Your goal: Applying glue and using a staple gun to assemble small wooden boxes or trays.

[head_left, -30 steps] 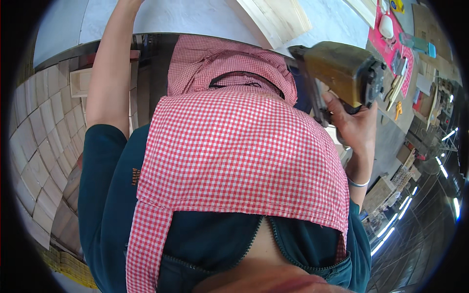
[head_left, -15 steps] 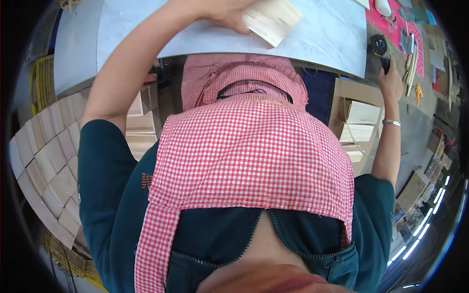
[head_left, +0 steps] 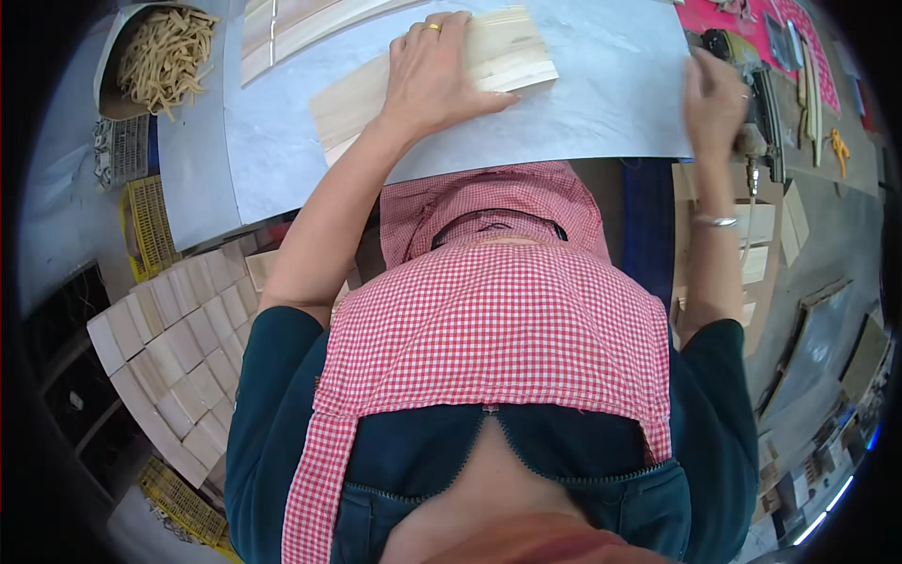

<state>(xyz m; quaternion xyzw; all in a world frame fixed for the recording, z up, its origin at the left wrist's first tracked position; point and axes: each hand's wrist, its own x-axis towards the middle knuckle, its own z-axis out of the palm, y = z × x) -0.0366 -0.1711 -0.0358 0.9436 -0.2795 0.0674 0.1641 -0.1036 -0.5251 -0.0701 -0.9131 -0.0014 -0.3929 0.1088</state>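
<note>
Wooden piece (head_left: pixel 512 49): on table (head_left: pixel 606 89), now spanned by the left hand (head_left: pixel 427 85), fingers and thumb holding across it. Dark power tool (head_left: pixel 768 115): earlier in the right hand (head_left: pixel 714 105), now beside it; fingers curled, grip cannot be told.

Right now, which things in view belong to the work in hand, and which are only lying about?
Likely in the work:
pale rectangular wooden piece, under the left hand;
black handheld tool with metal hose fitting, beside the right hand (grip unclear);
smooth white-grey tabletop.

Apparently lying about:
heap of thin tan strips, upper left;
small orange scissor-like thing, far right;
yellow latticed plastic baskets, left.
</note>
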